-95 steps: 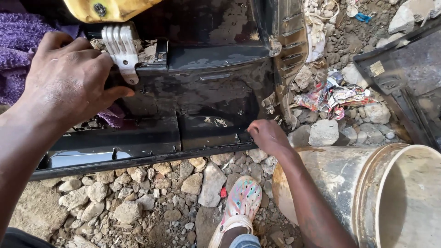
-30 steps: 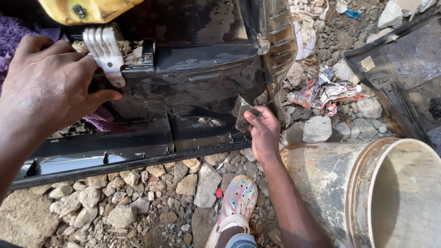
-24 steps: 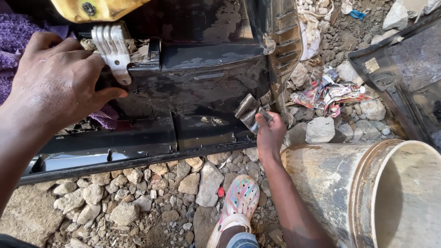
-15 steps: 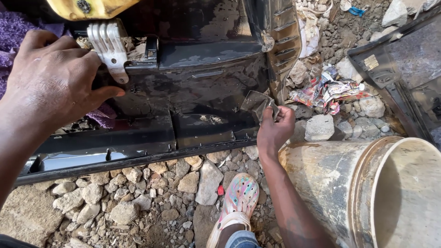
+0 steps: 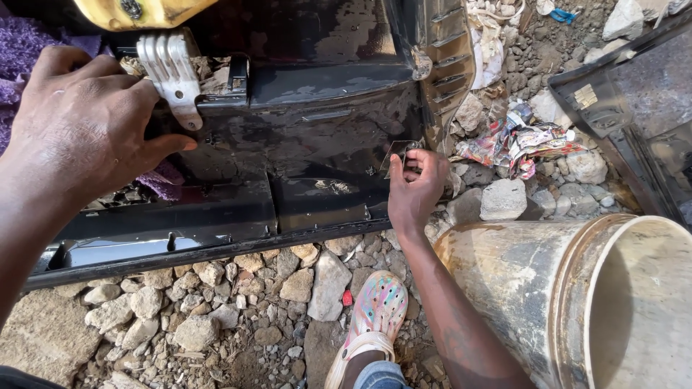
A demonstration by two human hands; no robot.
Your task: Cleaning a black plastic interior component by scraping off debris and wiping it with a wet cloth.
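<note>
A large black plastic body panel (image 5: 317, 122) lies on gravel across the upper half of the view. My left hand (image 5: 79, 130) grips its upper left part, thumb pressed on the black surface just below a silver metal bracket (image 5: 169, 72). My right hand (image 5: 414, 191) is at the panel's right end and pinches a small grey folded sheet (image 5: 398, 153) against the panel, next to its ribbed brown end piece (image 5: 447, 65). My foot in a patterned sandal (image 5: 375, 313) stands on the stones below the panel.
A dirty plastic bucket (image 5: 577, 302) lies on its side at lower right. Another black panel (image 5: 634, 101) sits at the upper right. A crumpled colourful wrapper (image 5: 515, 144), loose stones (image 5: 504, 198), a purple cloth (image 5: 21, 57) and a yellow part (image 5: 137, 11) surround the work.
My right hand has risen from the panel's lower edge to its right end, carrying the small grey sheet. My left hand has kept its grip.
</note>
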